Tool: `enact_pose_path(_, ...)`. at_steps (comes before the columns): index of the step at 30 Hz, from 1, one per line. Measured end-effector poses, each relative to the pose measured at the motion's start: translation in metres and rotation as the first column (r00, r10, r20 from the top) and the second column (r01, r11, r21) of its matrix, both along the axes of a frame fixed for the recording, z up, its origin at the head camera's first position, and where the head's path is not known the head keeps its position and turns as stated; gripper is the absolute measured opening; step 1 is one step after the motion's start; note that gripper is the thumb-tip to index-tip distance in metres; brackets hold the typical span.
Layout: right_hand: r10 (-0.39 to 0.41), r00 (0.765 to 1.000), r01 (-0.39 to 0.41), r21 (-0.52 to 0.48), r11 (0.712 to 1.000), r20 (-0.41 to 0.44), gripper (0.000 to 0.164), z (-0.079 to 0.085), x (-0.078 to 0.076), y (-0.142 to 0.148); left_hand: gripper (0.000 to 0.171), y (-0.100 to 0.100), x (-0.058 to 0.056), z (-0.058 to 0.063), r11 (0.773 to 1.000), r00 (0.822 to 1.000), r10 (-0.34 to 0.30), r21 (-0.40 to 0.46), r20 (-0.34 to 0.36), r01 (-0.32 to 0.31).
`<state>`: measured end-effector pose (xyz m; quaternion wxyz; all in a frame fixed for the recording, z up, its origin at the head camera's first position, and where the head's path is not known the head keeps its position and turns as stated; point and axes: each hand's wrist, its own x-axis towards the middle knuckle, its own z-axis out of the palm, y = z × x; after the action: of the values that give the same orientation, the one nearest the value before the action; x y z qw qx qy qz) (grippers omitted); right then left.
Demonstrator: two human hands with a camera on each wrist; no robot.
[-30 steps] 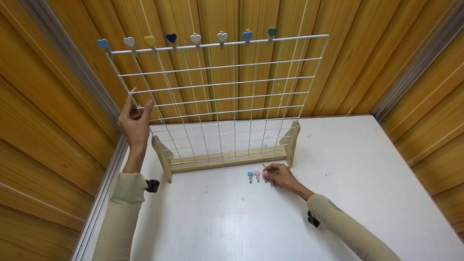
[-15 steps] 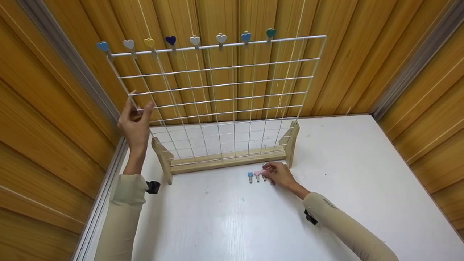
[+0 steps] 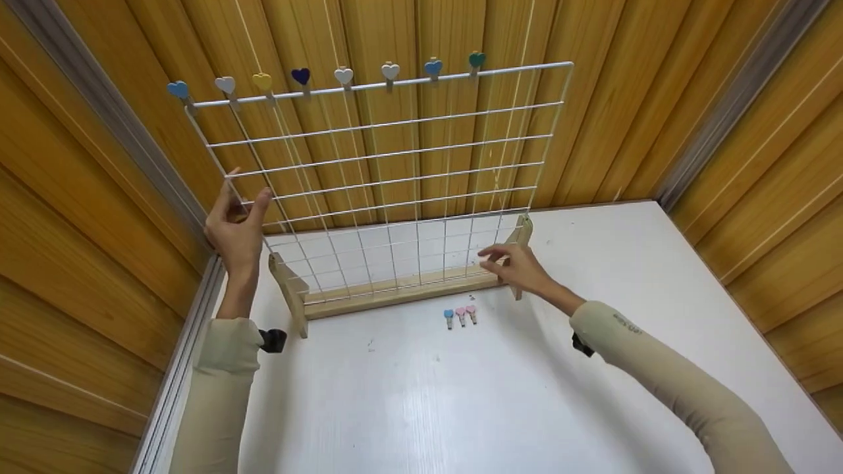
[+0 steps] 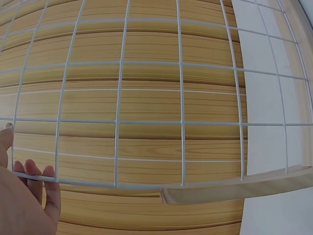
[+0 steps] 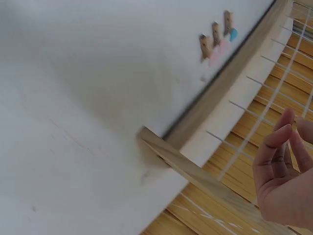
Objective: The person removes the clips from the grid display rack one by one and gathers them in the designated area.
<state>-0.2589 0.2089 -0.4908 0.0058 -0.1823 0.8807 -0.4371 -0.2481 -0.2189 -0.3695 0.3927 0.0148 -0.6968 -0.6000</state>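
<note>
Head view shows your left hand [image 3: 236, 230] at the left edge of the white wire grid [image 3: 417, 152]. Its fingers curl behind the edge wire with the thumb in front, so you have hold of the grid there (the left wrist view shows this closest). Your right hand [image 3: 520, 266] hangs above the table [image 3: 395, 408], near the right end of the wooden stand [image 3: 405, 297] that carries the grid. Its fingers are loosely bent, a small gap lies between thumb and index finger, and you can see nothing held in it.

Below that hand, well apart from it, a blue clip [image 3: 449, 314] and two pink clips [image 3: 471, 310] lie side by side on the table, just in front of the stand's base bar. Along the grid's top bar, from its left end, you have a row of eight heart clips [image 3: 344, 75]: light blue, white, yellow, dark blue, white, white, light blue and green.
</note>
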Motion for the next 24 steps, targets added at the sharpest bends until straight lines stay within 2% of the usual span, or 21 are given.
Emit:
enact_pose_path(5,0.007,0.998,-0.007,0.011,1.000,-0.070,0.028,0.065,-0.011,-0.013,0.047,0.000,-0.001,-0.002,0.999,0.999,0.027,0.015,0.037,-0.028)
enact_pose_path(8,0.011,0.991,-0.012,-0.011,1.000,-0.137,0.027,0.103,-0.009,-0.019,0.045,0.003,0.002,-0.002,0.999,0.999,0.022,0.022,0.028,-0.023)
enact_pose_path(12,-0.003,0.970,-0.023,-0.103,0.994,-0.244,0.026,0.153,-0.003,-0.028,0.043,0.005,0.007,-0.001,1.000,1.000,0.005,0.030,0.018,-0.005)
enact_pose_path(16,-0.075,0.933,0.001,-0.206,0.979,-0.351,0.026,0.199,-0.002,-0.037,0.043,0.005,0.010,0.001,1.000,1.000,0.010,0.029,0.024,-0.010)
enact_pose_path(19,-0.171,0.892,0.054,-0.278,0.959,-0.418,0.024,0.228,-0.004,-0.041,0.044,0.007,0.010,0.000,0.999,0.999,0.014,0.029,0.036,-0.015)
enact_pose_path(21,-0.237,0.859,0.088,-0.324,0.942,-0.453,0.022,0.243,-0.005,-0.041,0.045,0.008,0.009,-0.001,1.000,0.999,0.012,0.028,0.048,-0.014)
enact_pose_path(24,-0.292,0.828,0.109,-0.375,0.921,-0.478,0.025,0.257,-0.008,-0.040,0.044,0.012,0.007,-0.003,0.999,0.999,0.012,0.030,0.047,-0.013)
